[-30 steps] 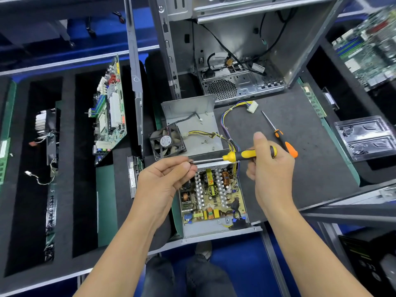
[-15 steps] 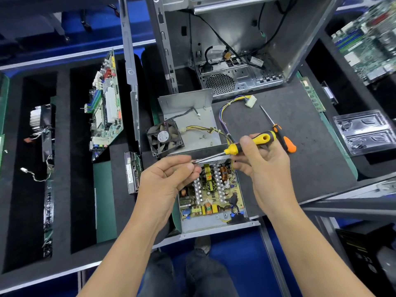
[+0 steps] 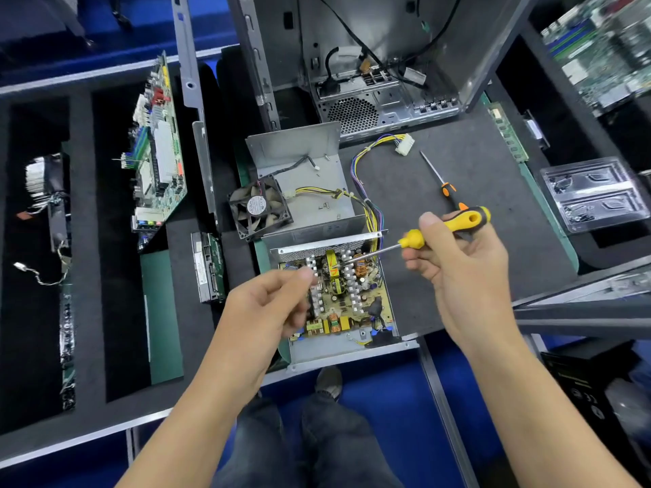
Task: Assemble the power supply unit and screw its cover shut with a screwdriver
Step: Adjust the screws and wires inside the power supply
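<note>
The open power supply unit (image 3: 347, 348) lies at the mat's near edge, its circuit board exposed. Its grey cover (image 3: 310, 170) lies just behind it, inner side up, with the black fan (image 3: 259, 207) leaning on its left edge. My right hand (image 3: 461, 276) grips a yellow-and-black screwdriver (image 3: 461, 220), whose shaft slants down-left so the tip hovers over the board. My left hand (image 3: 267, 311) hovers over the unit's left part with thumb and forefinger pinched together, a little left of the tip. I cannot see anything between those fingers.
An orange-handled screwdriver (image 3: 444, 186) lies on the grey mat (image 3: 493, 241). The unit's wire bundle ends in a white connector (image 3: 403, 146). The open computer case (image 3: 359, 100) stands behind. A motherboard (image 3: 156, 153) and a drive (image 3: 209, 265) sit left, a plastic tray (image 3: 595, 195) right.
My left fingers have let go of the screwdriver's tip and drawn slightly left. My right hand has tilted the screwdriver, raising the handle to the right.
</note>
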Available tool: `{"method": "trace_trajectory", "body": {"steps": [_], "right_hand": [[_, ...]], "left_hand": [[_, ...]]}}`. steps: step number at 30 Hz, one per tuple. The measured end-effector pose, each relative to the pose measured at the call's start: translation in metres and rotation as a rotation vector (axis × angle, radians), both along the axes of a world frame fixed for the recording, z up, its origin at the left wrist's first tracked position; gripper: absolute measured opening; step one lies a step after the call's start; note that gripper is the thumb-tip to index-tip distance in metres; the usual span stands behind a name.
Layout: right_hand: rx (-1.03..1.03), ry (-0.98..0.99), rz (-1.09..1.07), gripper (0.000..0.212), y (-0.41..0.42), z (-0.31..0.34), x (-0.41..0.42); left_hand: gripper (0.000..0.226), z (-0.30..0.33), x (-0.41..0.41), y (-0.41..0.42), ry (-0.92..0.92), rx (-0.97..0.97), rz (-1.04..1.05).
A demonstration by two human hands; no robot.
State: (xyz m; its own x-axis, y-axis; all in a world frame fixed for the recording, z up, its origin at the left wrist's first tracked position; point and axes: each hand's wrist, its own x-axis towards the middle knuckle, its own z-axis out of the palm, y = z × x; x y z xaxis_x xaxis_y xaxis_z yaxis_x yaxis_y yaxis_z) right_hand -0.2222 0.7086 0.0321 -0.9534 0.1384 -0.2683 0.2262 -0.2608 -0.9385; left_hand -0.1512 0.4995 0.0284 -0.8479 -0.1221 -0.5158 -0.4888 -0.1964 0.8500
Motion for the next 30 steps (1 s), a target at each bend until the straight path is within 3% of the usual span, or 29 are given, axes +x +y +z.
{"method": "trace_trajectory", "body": {"steps": [2, 5, 10, 12, 16, 18, 22, 30], "right_hand": [[0.038, 0.020, -0.013, 0.026, 0.011, 0.000, 0.000], [0.155, 0.052, 0.030, 0.025, 0.027, -0.001, 0.004], [0.307, 0.127, 0.159, 0.025, 0.037, -0.001, 0.012], [0.331, 0.160, 0.214, 0.028, 0.035, 0.001, 0.017], [0.425, 0.191, 0.312, 0.029, 0.030, 0.003, 0.023], [0.494, 0.203, 0.348, 0.029, 0.029, 0.003, 0.026], [0.533, 0.227, 0.348, 0.029, 0.028, 0.002, 0.029], [0.561, 0.233, 0.351, 0.028, 0.032, -0.002, 0.029]], "left_hand": [[0.043, 0.002, 0.015, -0.006, 0.023, -0.258, -0.172], [0.054, 0.001, 0.028, -0.006, 0.025, -0.602, -0.610], [0.094, -0.008, 0.022, 0.000, -0.055, -0.921, -1.048], [0.098, -0.012, 0.017, 0.002, -0.112, -0.862, -1.077], [0.076, -0.019, 0.012, 0.010, -0.132, -0.751, -1.147], [0.085, -0.024, 0.012, 0.012, -0.149, -0.766, -1.188], [0.079, -0.031, 0.011, 0.012, -0.157, -0.743, -1.105], [0.077, -0.030, 0.005, 0.021, -0.111, -0.916, -1.214]]}}
